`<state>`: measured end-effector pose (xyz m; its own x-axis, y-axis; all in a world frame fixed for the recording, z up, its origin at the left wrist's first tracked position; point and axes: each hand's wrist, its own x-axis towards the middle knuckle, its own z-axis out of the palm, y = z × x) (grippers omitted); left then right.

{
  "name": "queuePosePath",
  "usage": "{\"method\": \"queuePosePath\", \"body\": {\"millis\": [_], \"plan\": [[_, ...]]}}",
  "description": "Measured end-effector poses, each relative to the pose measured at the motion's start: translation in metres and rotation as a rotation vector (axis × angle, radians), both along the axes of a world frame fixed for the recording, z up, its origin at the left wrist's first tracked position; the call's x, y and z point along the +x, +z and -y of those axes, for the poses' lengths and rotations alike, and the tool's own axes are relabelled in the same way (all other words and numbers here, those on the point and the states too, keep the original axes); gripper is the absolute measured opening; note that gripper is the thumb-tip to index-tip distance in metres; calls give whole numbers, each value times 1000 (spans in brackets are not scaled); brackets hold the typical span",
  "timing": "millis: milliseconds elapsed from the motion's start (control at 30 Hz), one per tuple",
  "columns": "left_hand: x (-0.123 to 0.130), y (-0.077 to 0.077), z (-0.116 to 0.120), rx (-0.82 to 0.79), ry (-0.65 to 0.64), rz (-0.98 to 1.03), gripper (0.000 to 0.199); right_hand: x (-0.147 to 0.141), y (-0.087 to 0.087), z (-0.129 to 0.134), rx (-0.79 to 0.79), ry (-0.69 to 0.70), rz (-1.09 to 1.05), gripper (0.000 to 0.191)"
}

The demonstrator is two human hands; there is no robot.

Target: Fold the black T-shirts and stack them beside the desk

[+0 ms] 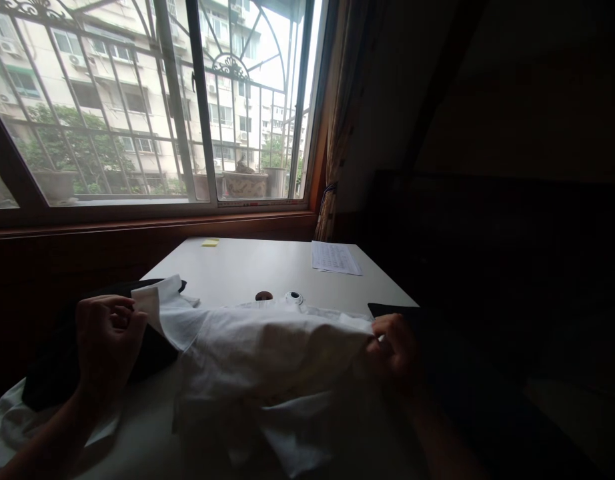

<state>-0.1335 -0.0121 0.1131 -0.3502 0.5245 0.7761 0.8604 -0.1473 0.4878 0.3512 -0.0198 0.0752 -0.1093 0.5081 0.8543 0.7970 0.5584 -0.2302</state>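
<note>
A white shirt [267, 347] is stretched between my two hands above the near part of the table, its lower folds hanging in shadow. At the left, my left hand [107, 337] has its fingers closed in a pinch on a stiff, collar-like end of the shirt. My right hand [395, 343] grips the opposite edge of the cloth between thumb and fingers. Dark cloth [52, 373] lies under and beside my left hand, with more white fabric [7, 427] below it. Deep shadow hides much of the shirt's underside.
The white table [247, 263] reaches toward the window. On it are yellow sticky notes [210, 243], printed papers [336, 257], a brown round object [263, 295] and a white round object with a dark centre [294, 297]. Something dark and flat [395, 309] lies by the right edge.
</note>
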Motion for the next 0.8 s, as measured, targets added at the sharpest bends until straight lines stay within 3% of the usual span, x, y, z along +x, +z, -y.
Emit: {"method": "queuePosePath", "body": {"millis": [67,133,233,300,367,467,600,700,800], "plan": [[13,-8,-1,125,-150,-202,12,-6,1,3,-93,133,-36,9],[33,-20,-1,132,-374,-386,11,-14,0,5,-195,258,-103,12],[68,-44,4,-89,-672,-553,31,-29,-3,10,-319,401,-250,17],[90,-61,8,-271,-782,-599,51,-38,-4,14,-434,480,-327,17],[104,-77,12,-420,-833,-598,48,-43,-5,18,-571,559,-360,15],[112,-91,14,-513,-860,-629,11,-44,-3,21,-735,605,-332,12],[107,-92,11,-369,-832,-559,18,-41,1,16,-938,653,-223,27],[100,-86,10,-224,-833,-346,19,-44,2,12,-1002,694,-157,33],[93,-82,14,-184,-820,-112,13,-52,2,14,-1013,636,-65,47]]}}
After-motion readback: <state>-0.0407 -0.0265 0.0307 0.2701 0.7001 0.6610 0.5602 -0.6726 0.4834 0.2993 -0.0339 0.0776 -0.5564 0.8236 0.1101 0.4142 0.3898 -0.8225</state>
